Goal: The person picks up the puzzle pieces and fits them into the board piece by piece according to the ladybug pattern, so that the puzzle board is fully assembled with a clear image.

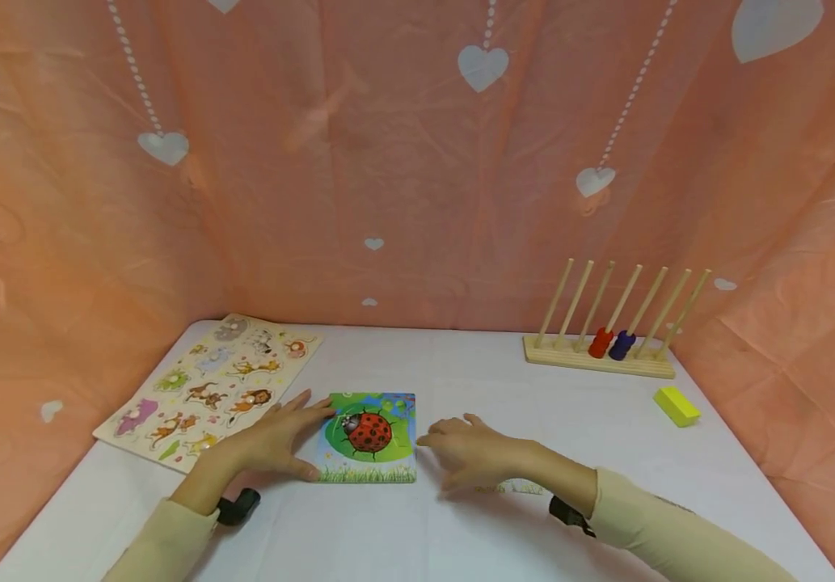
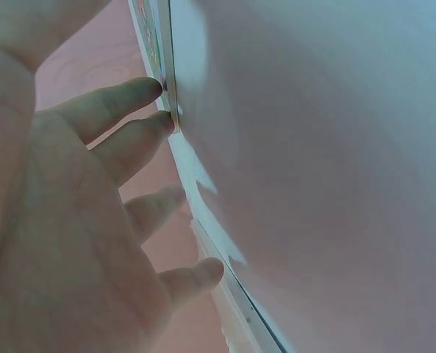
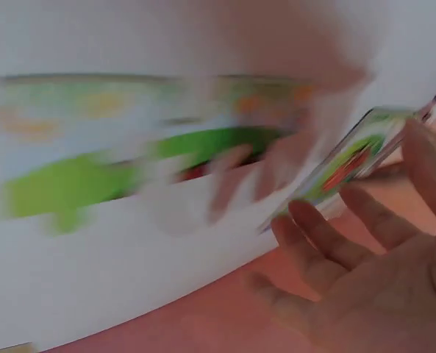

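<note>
A square ladybug puzzle (image 1: 370,446) lies flat on the white table, its picture showing a red beetle on a green leaf. My left hand (image 1: 275,440) is spread along its left side, thumb near the lower corner and fingertips at the upper one. In the left wrist view, fingertips of the left hand (image 2: 93,198) meet the board's thin edge. Just beyond the puzzle's right side is my right hand (image 1: 478,451), fingers loosely extended. Beneath it lie other puzzle pieces (image 1: 522,487), mostly hidden in the head view; the right wrist view shows these green pieces (image 3: 56,187) blurred.
An animal peg puzzle board (image 1: 217,388) lies at the left. At the back right stands a wooden peg rack (image 1: 599,361) with a red and a purple piece on its rods. A yellow block (image 1: 676,406) rests near the right edge. Pink cloth (image 1: 402,202) hangs around the table.
</note>
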The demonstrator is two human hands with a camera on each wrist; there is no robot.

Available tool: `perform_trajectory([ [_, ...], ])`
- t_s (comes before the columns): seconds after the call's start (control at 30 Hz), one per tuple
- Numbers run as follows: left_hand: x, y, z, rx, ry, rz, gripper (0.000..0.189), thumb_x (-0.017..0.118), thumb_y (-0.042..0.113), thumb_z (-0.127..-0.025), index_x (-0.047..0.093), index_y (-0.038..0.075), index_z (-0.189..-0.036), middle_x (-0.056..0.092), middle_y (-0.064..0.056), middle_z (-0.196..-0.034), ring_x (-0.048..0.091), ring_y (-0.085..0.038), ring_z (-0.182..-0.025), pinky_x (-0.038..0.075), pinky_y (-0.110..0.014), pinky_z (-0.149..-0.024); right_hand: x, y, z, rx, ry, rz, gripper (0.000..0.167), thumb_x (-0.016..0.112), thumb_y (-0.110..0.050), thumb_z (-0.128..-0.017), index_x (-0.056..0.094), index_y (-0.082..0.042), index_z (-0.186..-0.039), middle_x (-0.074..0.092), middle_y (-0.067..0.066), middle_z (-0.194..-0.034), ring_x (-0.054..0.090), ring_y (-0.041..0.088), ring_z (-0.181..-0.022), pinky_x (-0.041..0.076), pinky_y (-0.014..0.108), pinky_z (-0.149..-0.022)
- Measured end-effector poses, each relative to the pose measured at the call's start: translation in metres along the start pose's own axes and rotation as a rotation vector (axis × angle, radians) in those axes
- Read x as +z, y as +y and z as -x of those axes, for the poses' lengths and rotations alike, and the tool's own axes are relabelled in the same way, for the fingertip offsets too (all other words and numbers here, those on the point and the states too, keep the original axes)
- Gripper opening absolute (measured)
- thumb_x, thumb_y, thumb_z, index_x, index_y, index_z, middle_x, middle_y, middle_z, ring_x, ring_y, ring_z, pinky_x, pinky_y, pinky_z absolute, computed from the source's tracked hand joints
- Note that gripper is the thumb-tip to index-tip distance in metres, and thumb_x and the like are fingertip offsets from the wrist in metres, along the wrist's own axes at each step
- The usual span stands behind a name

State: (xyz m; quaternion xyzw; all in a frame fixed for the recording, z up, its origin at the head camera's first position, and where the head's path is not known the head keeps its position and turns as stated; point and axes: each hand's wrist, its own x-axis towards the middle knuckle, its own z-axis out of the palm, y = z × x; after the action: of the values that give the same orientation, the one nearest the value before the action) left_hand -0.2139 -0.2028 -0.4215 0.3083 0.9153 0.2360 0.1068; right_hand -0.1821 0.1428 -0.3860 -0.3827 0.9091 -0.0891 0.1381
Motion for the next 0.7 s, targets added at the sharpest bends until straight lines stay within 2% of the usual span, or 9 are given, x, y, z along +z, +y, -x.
perform_trajectory([
  [0.07,0.000,-0.001,-0.001,0.000,-0.001,-0.003,0.094,0.087,0.041,-0.071,0.046,0.004,-0.147,0.034,-0.021,-0.157,0.012,-0.053,-0.145,0.008,-0.078,-0.107,-0.001,0.013,0.013,0.021,0.046,-0.064,0.059,0.085,-0.023,-0.079,0.061,-0.006,-0.131,0.059,0.006,-0.118,0.054,0.018,-0.104,0.046,0.043,-0.093],
  [0.1,-0.001,0.000,-0.001,0.000,0.000,-0.002,0.094,0.087,0.041,-0.071,0.046,0.004,-0.147,0.034,-0.020,-0.157,0.012,-0.053,-0.146,0.008,-0.078,-0.107,-0.001,0.019,0.019,0.029,0.063,-0.096,0.056,0.085,-0.019,-0.078,0.063,-0.004,-0.127,0.059,0.003,-0.111,0.052,0.015,-0.095,0.047,0.036,-0.085],
  [0.2,-0.001,-0.001,-0.001,-0.003,0.002,-0.002,0.093,0.087,0.041,-0.071,0.047,0.004,-0.147,0.034,-0.020,-0.157,0.013,-0.053,-0.146,0.008,-0.078,-0.107,0.003,0.030,0.034,0.049,0.088,-0.177,0.051,0.086,-0.009,-0.075,0.064,-0.003,-0.121,0.052,-0.002,-0.097,0.042,0.010,-0.081,0.039,0.025,-0.068],
  [0.37,0.000,-0.001,-0.001,-0.008,-0.004,0.004,0.094,0.087,0.042,-0.071,0.046,0.004,-0.147,0.034,-0.020,-0.157,0.012,-0.053,-0.146,0.008,-0.078,-0.107,0.011,0.035,0.045,0.038,0.126,-0.226,0.046,0.086,0.000,-0.072,0.063,-0.005,-0.111,0.048,-0.004,-0.088,0.041,0.008,-0.079,0.038,0.022,-0.067],
  [0.7,0.000,-0.001,-0.001,-0.009,-0.003,0.002,0.094,0.087,0.042,-0.071,0.047,0.005,-0.147,0.034,-0.020,-0.157,0.012,-0.052,-0.146,0.008,-0.077,-0.107,0.016,0.033,0.045,0.054,0.135,-0.229,0.041,0.082,0.007,-0.070,0.063,-0.007,-0.103,0.049,-0.005,-0.082,0.042,0.009,-0.080,0.038,0.024,-0.068],
])
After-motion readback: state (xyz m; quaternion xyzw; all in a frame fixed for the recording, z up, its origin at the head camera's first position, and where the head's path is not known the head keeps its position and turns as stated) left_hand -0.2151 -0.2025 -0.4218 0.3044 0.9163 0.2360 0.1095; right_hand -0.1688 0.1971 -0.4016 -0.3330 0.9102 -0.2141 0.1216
